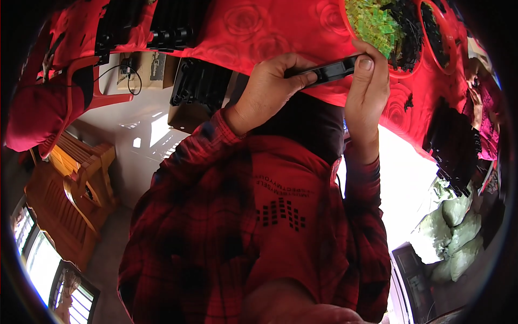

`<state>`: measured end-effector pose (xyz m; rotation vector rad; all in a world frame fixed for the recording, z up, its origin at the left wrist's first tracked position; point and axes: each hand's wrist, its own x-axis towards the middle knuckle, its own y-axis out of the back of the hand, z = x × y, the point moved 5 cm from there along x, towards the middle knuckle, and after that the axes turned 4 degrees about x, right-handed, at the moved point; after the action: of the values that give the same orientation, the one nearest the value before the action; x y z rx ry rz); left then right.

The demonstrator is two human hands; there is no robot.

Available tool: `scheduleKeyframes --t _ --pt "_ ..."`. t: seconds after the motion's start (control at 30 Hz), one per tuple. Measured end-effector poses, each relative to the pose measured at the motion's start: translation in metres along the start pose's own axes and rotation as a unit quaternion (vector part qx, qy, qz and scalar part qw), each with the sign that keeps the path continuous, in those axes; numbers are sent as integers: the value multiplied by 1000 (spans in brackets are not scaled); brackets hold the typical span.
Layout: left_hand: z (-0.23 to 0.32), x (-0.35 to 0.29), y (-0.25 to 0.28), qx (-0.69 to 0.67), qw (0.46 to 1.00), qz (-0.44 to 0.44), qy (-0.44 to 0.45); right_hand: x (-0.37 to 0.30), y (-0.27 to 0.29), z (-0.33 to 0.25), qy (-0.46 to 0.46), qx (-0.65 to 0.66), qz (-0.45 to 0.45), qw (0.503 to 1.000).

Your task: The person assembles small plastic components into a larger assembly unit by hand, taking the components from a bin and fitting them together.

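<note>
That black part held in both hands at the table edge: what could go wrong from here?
1. The black part is pinched only at its ends, by the left hand and right hand, over the table edge; a slip could drop it into the lap or onto the floor.
2. The red bowl of green and black pieces sits right behind the right hand; a bump might spill it.

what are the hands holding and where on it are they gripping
Both hands hold one flat black plastic part edge-on: the left hand pinches its left end, and the right hand grips its right end, thumb in front.
</note>
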<state>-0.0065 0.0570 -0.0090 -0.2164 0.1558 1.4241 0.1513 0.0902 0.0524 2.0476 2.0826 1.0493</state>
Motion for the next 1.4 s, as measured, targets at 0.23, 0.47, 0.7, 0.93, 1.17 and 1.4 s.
scheduleKeyframes --t 0.23,0.47,0.7,0.93,1.17,1.4 --pt "-13 -5 -2 5 1000 -4 24 -7 -3 -2 -46 7 -22 999" --pt "-16 -11 3 -69 996 -14 50 -17 -7 0 -54 -4 -37 998" --pt "-17 -23 2 -107 992 -2 63 -26 -6 -20 14 -18 -47 999" --pt "-26 -35 3 -120 992 -4 47 -38 -7 -32 32 -33 -73 996" --pt "-35 -24 12 -49 990 -71 114 -38 -13 -9 -22 -42 -37 998" --pt "-21 -25 18 -27 988 -95 116 -39 -15 0 -51 -33 -37 997"
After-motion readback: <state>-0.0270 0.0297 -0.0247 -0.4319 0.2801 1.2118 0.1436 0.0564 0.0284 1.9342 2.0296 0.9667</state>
